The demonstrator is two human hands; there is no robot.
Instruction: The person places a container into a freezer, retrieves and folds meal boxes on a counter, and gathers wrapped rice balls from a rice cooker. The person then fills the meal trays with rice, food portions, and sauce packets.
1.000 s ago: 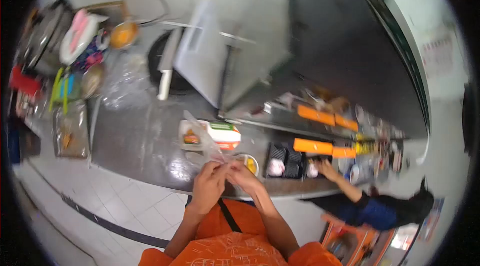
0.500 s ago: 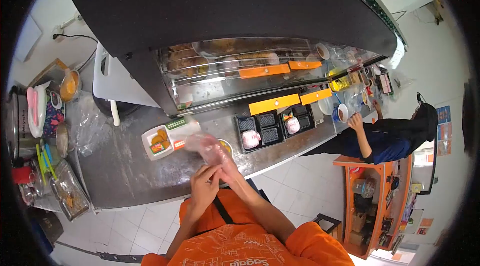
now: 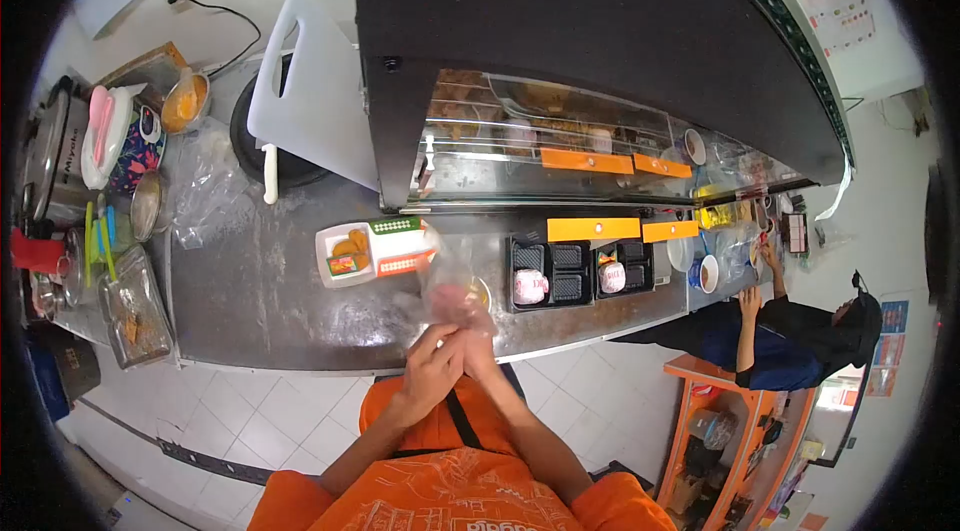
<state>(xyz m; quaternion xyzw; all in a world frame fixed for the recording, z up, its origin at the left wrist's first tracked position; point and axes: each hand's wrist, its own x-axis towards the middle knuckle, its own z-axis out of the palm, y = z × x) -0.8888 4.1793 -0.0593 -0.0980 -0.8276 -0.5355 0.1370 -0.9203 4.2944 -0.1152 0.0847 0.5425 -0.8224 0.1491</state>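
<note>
My left hand point(image 3: 432, 363) is closed at my right wrist, its fingers on the cuff of a clear plastic glove point(image 3: 452, 276). The glove covers my right hand point(image 3: 464, 316), whose fingers are blurred under the film. Just beyond my hands, a small round cup with yellow content point(image 3: 484, 293) is partly hidden by the plastic. Ahead and to the left sits a white open box point(image 3: 335, 241) with fried pieces and a sachet. To the right stand two black compartment trays point(image 3: 568, 258) point(image 3: 636, 256), each with a white-and-red wrapped item.
A glass display case point(image 3: 600, 51) rises behind the trays. Left of it are a white cutting board point(image 3: 315, 106), a knife handle point(image 3: 270, 174), crumpled plastic bags point(image 3: 208, 191) and a glass dish point(image 3: 135, 316). A co-worker point(image 3: 790, 336) stands at the counter's right.
My right hand has gone into the plastic glove, which both hands were pinching before. The co-worker's hand has left the right tray and is farther along the counter. The view has shifted.
</note>
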